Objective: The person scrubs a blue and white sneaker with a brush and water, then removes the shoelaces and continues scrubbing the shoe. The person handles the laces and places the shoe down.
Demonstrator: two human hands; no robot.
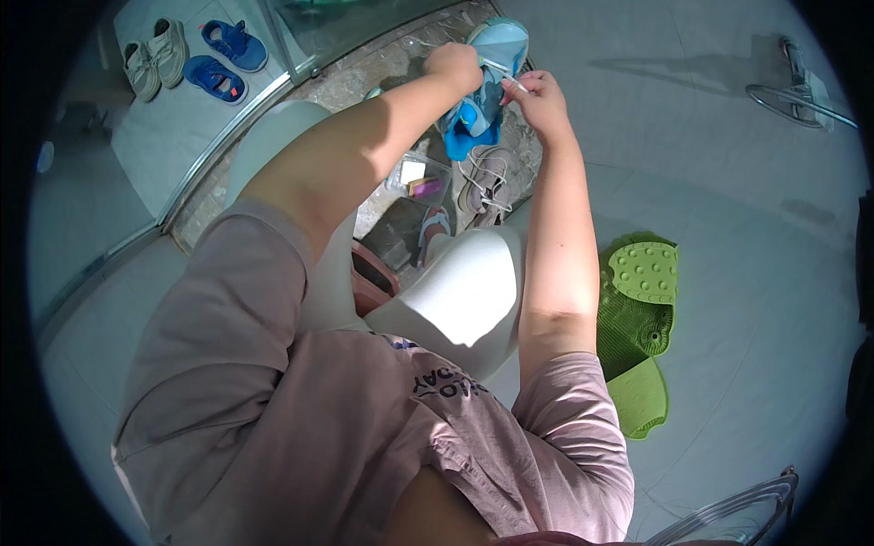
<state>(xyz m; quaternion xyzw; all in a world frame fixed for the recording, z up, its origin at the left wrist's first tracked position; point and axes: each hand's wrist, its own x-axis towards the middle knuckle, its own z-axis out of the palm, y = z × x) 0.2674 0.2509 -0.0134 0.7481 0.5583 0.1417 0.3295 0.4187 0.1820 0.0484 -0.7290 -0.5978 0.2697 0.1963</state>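
A light-blue shoe (pixel 502 42) with a brighter blue collar is held out in front of me, its toe pointing away. My left hand (pixel 454 67) is closed at the shoe's left side; the shoe partly hides its fingers. Between the fingers of my right hand (pixel 539 102) is the white handle of a slim tool (pixel 509 74), whose far end lies against the shoe; its kind cannot be told. Below the shoe, a clear plastic container (pixel 437 193) holds a white block and a purple-and-tan item. Beside it sits a greyish shoe (pixel 486 179) with loose white laces.
Blue shoes (pixel 235 44) and pale grey shoes (pixel 167 51) stand beyond the metal door track (pixel 232 136) at upper left. A green rubber mat (pixel 642 327) lies folded at the right. A reddish-pink basin (pixel 372 273) is between my legs. A metal wall fitting (pixel 795 89) is at upper right.
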